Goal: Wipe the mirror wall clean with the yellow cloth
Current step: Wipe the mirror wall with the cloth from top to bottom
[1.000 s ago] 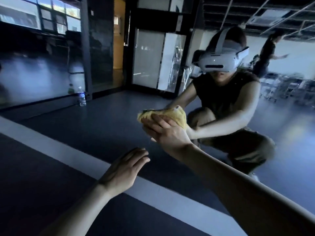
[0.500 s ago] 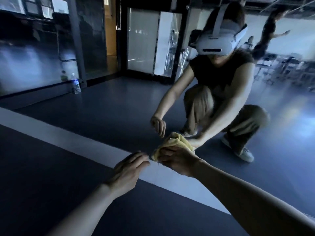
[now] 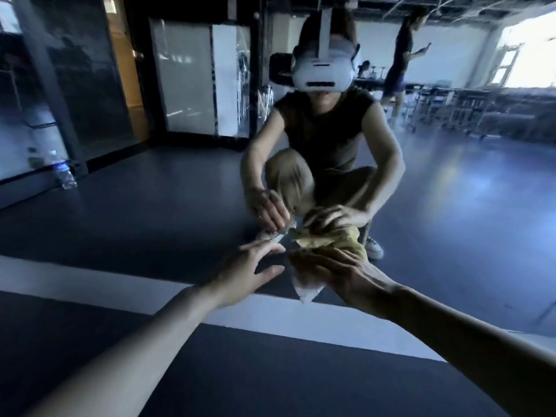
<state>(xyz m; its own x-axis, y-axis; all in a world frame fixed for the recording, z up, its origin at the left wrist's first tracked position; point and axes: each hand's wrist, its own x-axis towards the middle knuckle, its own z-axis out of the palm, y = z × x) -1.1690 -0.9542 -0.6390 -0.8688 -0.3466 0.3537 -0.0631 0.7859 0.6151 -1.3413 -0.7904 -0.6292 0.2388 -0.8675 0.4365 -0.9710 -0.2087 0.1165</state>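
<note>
The cloth (image 3: pixel 304 275) is gripped by the right hand (image 3: pixel 349 276) and pressed on the mirror (image 3: pixel 150 221) near its lower edge, at 3 o'clock of the left hand (image 3: pixel 249 266), which is spread wide and empty. Even pressure is advised, with overlapping strokes toward 12 o'clock.

Your left hand (image 3: pixel 243 269), right hand (image 3: pixel 346 275), forearms bare. Reflected, upper centre of frame: white headset (image 3: pixel 322 70), dark sleeveless top (image 3: pixel 328 124), khaki trousers (image 3: pixel 288 179), white sneaker (image 3: pixel 374 248).
</note>
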